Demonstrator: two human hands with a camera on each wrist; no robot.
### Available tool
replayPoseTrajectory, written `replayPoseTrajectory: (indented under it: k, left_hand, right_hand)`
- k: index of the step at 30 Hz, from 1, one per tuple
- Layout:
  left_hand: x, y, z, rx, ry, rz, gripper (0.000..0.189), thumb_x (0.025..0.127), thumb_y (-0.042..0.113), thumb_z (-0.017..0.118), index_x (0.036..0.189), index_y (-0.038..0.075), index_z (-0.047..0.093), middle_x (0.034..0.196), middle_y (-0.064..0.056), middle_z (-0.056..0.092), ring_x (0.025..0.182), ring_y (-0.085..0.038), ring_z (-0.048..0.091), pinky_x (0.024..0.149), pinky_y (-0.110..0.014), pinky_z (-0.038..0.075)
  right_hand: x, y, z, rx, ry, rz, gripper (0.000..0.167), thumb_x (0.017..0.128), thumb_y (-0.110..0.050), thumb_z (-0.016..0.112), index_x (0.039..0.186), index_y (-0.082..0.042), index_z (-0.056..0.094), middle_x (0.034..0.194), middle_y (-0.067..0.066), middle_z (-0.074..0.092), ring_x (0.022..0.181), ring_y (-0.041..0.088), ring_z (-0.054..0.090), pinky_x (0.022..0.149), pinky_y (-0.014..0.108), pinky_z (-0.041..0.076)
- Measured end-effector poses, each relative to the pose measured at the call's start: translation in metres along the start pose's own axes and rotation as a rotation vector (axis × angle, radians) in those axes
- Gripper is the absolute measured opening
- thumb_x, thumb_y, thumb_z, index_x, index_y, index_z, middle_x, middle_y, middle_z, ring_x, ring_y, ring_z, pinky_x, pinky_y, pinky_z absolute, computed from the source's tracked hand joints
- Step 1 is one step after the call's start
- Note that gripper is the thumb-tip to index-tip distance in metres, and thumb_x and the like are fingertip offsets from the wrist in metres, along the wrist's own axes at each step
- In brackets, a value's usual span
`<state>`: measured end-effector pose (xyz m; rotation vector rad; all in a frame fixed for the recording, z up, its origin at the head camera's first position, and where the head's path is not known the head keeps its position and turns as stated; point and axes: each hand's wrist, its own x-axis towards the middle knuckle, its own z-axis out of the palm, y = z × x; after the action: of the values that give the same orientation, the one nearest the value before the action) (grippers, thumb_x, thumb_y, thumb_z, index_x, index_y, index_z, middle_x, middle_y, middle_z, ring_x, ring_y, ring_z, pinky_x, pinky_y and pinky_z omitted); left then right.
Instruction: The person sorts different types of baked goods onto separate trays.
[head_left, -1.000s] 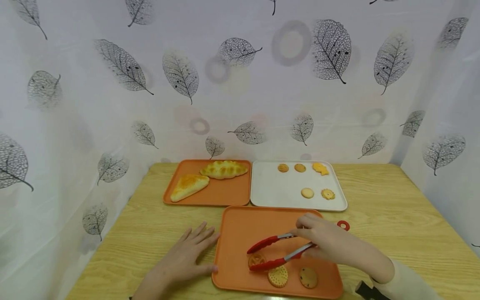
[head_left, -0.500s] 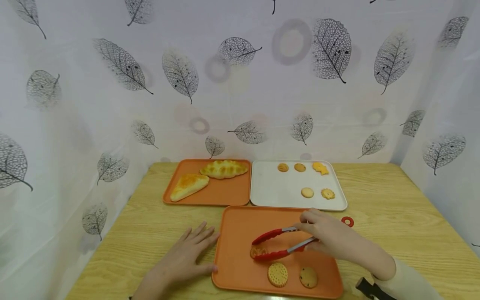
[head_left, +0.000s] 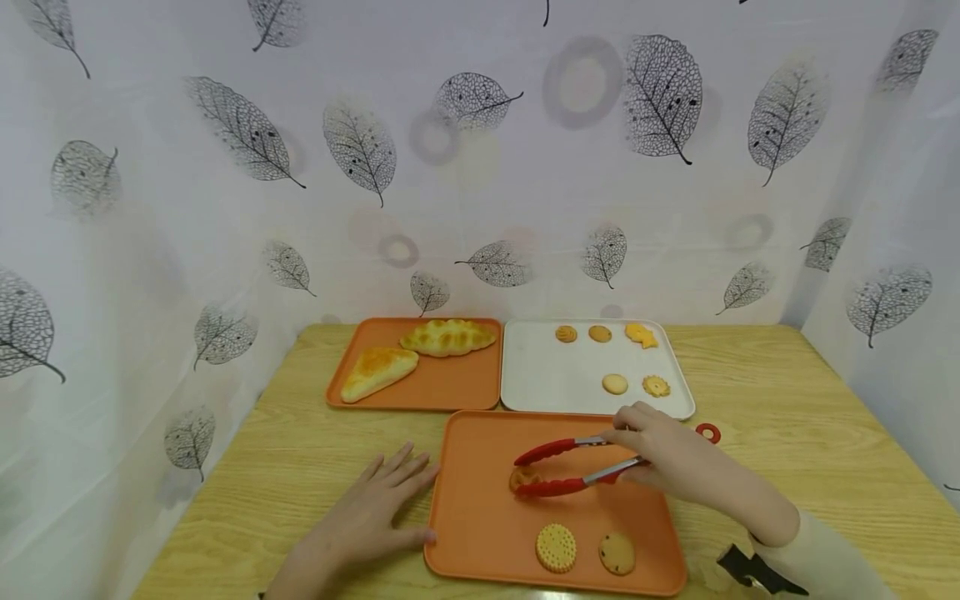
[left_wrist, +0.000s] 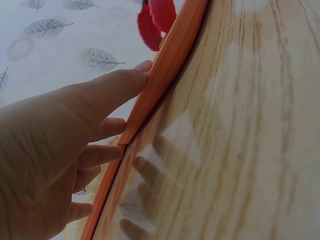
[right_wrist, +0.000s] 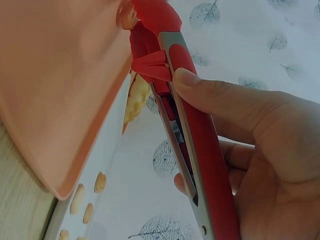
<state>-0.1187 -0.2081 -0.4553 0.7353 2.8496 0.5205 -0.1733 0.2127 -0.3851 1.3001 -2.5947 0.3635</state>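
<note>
My right hand [head_left: 675,454] grips a pair of red-tipped metal tongs [head_left: 558,487], thumb along one arm and fingers behind, as the right wrist view shows. The two tong arms stand apart over the front orange tray [head_left: 468,533]. At their tips is a round brown openwork cookie [head_left: 522,477], partly covered by the nearer tip. My left hand [head_left: 371,510] lies at the tray's left side with fingers extended; in the left wrist view its thumb touches the rim. Nearer the tray's front lie a round dotted biscuit [head_left: 556,548] and a speckled cookie [head_left: 617,554].
Behind at left, another orange tray [head_left: 450,392] bears a triangular pastry [head_left: 378,373] and a long braided bread [head_left: 448,338]. Beside it a white tray [head_left: 547,367] carries several small cookies, one a fish-shaped cookie [head_left: 641,335]. A leaf-print curtain surrounds the wooden table [head_left: 772,408].
The tongs and right hand have moved away from me and slightly right over the front tray. The openwork cookie has shifted the same way, apart from the dotted biscuit. My left hand stays put.
</note>
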Motion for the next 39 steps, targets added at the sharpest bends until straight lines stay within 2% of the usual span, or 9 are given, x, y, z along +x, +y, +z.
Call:
replayPoseTrajectory:
  k: [12,15,18,22,26,31,36,39]
  left_hand:
    - [0.001,-0.001,0.001,0.01,0.003,-0.001,0.084,0.085,0.074,0.049,0.153,0.028,0.033,0.159,0.001,0.033,0.152,-0.026,0.016,0.12,-0.06,0.017]
    - [0.0,-0.001,0.002,0.013,0.003,0.001,0.083,0.085,0.074,0.048,0.153,0.028,0.033,0.159,0.001,0.033,0.152,-0.026,0.016,0.12,-0.06,0.017]
    - [0.0,-0.001,0.002,0.017,0.0,0.004,0.083,0.085,0.074,0.049,0.153,0.028,0.034,0.159,0.001,0.033,0.152,-0.026,0.016,0.12,-0.06,0.018]
    - [0.0,-0.002,0.003,0.012,-0.003,0.008,0.083,0.085,0.073,0.049,0.153,0.027,0.034,0.159,0.0,0.033,0.152,-0.027,0.017,0.12,-0.06,0.017]
    - [0.001,-0.002,0.003,0.013,-0.003,0.004,0.084,0.085,0.074,0.049,0.153,0.028,0.034,0.159,0.0,0.034,0.152,-0.027,0.017,0.12,-0.06,0.018]
    - [0.001,-0.001,0.003,0.017,-0.002,0.003,0.084,0.085,0.074,0.049,0.153,0.027,0.035,0.159,0.0,0.034,0.152,-0.027,0.017,0.12,-0.06,0.018]
    - [0.001,-0.001,0.003,0.023,0.004,0.005,0.084,0.084,0.074,0.049,0.152,0.027,0.035,0.158,0.0,0.034,0.152,-0.027,0.018,0.12,-0.06,0.019]
    - [0.001,-0.001,0.003,0.026,0.009,0.008,0.084,0.085,0.074,0.049,0.152,0.027,0.035,0.158,0.0,0.035,0.152,-0.028,0.019,0.119,-0.06,0.019]
  right_hand:
    - [-0.004,0.03,-0.006,-0.079,0.189,-0.007,0.045,0.06,-0.014,0.09,0.101,-0.006,0.074,0.089,-0.003,0.055,0.079,0.007,0.041,0.06,0.018,0.04]
    - [-0.007,0.04,-0.007,-0.098,0.224,0.01,0.049,0.058,-0.015,0.09,0.103,-0.004,0.074,0.091,-0.001,0.056,0.08,0.01,0.045,0.061,0.022,0.043]
    - [-0.01,0.05,-0.006,-0.115,0.245,0.032,0.049,0.063,-0.022,0.089,0.104,-0.002,0.073,0.091,0.002,0.058,0.08,0.013,0.049,0.061,0.025,0.046]
    - [-0.013,0.061,-0.004,-0.138,0.255,0.074,0.048,0.062,-0.022,0.089,0.103,-0.003,0.073,0.089,0.004,0.058,0.078,0.015,0.049,0.06,0.027,0.047]
    - [-0.014,0.069,-0.001,-0.155,0.253,0.117,0.049,0.058,-0.014,0.091,0.103,-0.002,0.073,0.089,0.007,0.059,0.078,0.017,0.05,0.061,0.032,0.047]
    - [-0.015,0.077,0.004,-0.164,0.226,0.165,0.047,0.062,-0.011,0.089,0.104,0.002,0.072,0.09,0.01,0.06,0.08,0.021,0.051,0.062,0.035,0.047]
    - [-0.015,0.082,0.005,-0.149,0.162,0.249,0.045,0.069,-0.012,0.086,0.109,0.004,0.071,0.093,0.014,0.06,0.082,0.025,0.053,0.067,0.04,0.049]
    - [-0.013,0.085,0.007,-0.155,0.153,0.264,0.045,0.069,-0.013,0.086,0.108,0.004,0.071,0.093,0.014,0.06,0.082,0.026,0.054,0.068,0.041,0.049]
